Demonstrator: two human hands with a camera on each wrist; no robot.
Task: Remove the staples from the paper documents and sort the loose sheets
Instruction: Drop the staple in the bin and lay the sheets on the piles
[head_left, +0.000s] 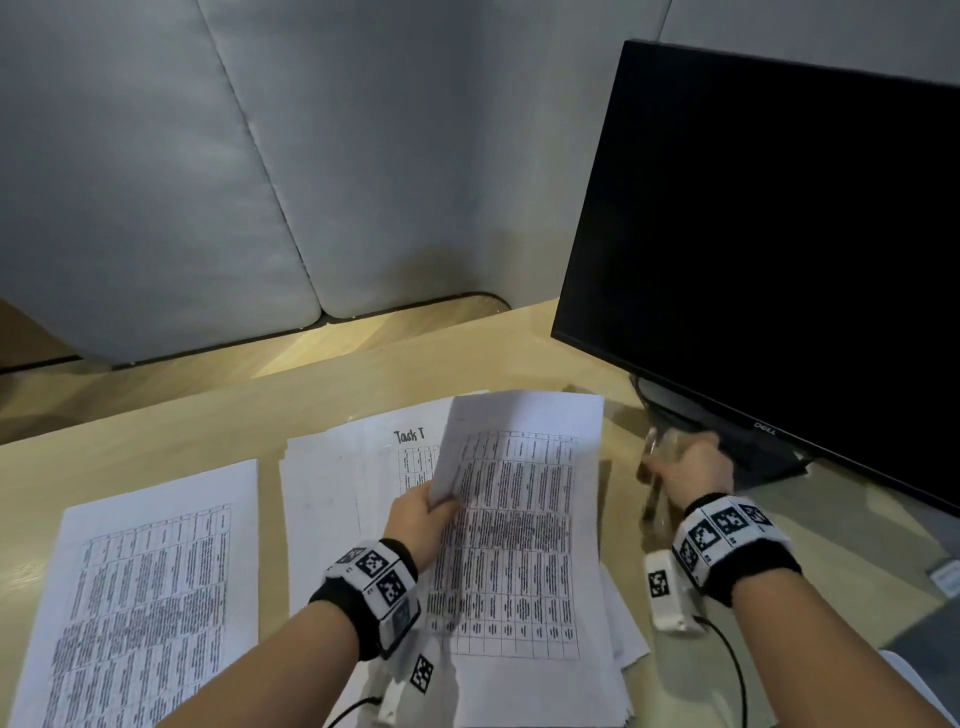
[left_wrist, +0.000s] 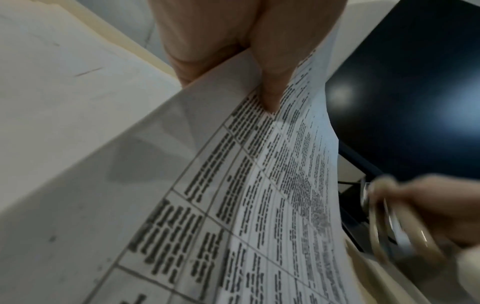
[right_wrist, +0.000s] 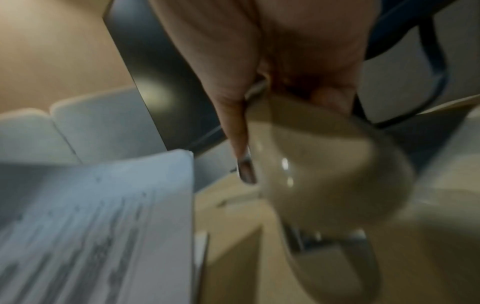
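My left hand (head_left: 434, 506) pinches the left edge of a printed table sheet (head_left: 519, 519) and holds it lifted over the middle pile of papers (head_left: 337, 499), whose top page reads "Task T". In the left wrist view the thumb (left_wrist: 270, 67) presses on the sheet (left_wrist: 259, 205). To the right of the papers, my right hand (head_left: 685, 467) grips a pale translucent staple remover (head_left: 655, 457), blurred, beside the monitor stand. The right wrist view shows the fingers curled round the staple remover (right_wrist: 324, 164). No staple can be made out in any view.
A second pile of printed sheets (head_left: 145, 597) lies on the wooden desk (head_left: 156, 415) at the left. A black monitor (head_left: 779, 234) on its stand (head_left: 675, 410) fills the right side. Grey padded panels (head_left: 208, 182) close off the back.
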